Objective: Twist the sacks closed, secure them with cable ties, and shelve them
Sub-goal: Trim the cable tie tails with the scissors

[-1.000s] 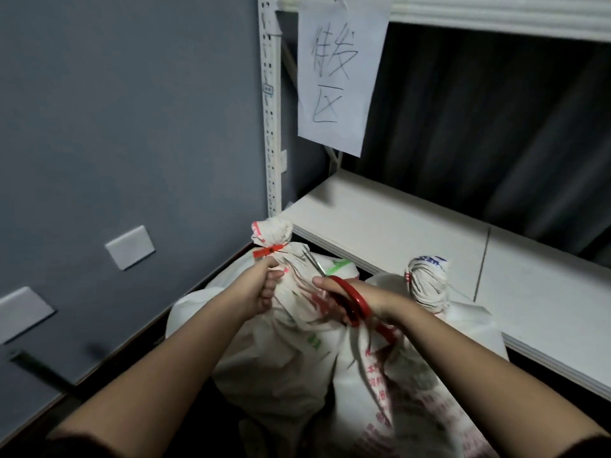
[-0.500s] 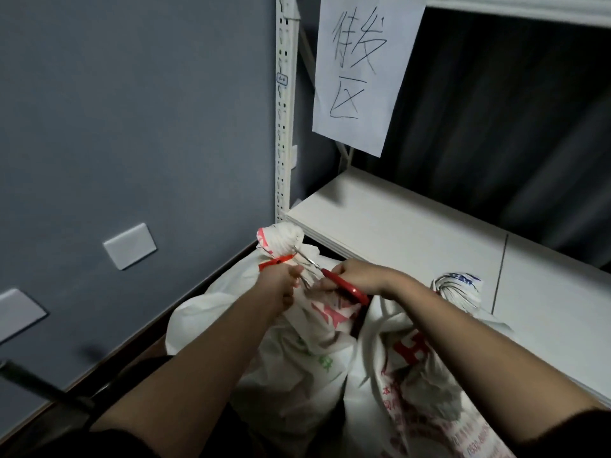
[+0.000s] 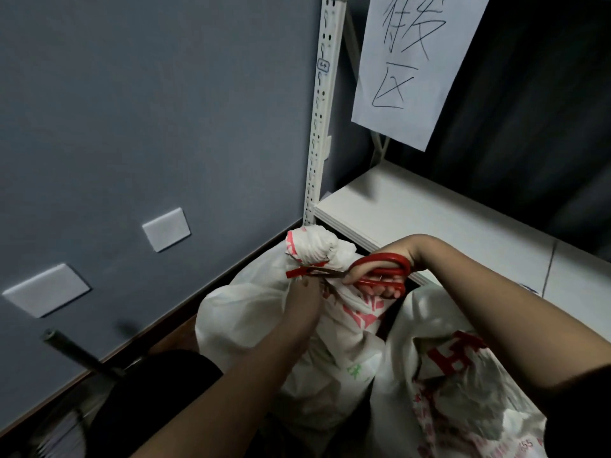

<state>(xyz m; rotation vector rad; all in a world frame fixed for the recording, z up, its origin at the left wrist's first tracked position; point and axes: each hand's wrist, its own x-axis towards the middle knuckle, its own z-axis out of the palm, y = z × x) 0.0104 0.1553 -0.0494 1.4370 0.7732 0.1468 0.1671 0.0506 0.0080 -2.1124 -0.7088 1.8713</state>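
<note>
The scissors [image 3: 370, 276] have come up from below the neck since a second ago, and the right hand [image 3: 393, 276] has swung to 3 o'clock of the knot, blades now levelled at the tie.

Head view, the only one: the left sack [image 3: 264, 312] stands on the floor at centre frame, its twisted top bunched at 12 o'clock above the hands. The red cable tie [image 3: 299, 272] cinches that neck, its loose tail poking out toward 9 o'clock. The left hand [image 3: 304, 302] sits just under the tie at 6 o'clock, fingers [image 3: 305, 285] clamped on the gathered plastic. The right hand's fingers are threaded through the red loops, closed on the handles; the blade tips reach the tie, and whether they are parted I cannot tell. A second sack [image 3: 456, 375] leans at 4 o'clock. The white shelf [image 3: 446, 219] waits bare at 1 o'clock, under a handwritten paper sign [image 3: 410, 61].

The danger, as I read it: those tips lie right against the plastic and close above the left fingers. Cut too near and the blades nick the sack or sever the locked loop, letting the twist unwind. A slip downward catches the holding fingers.
</note>
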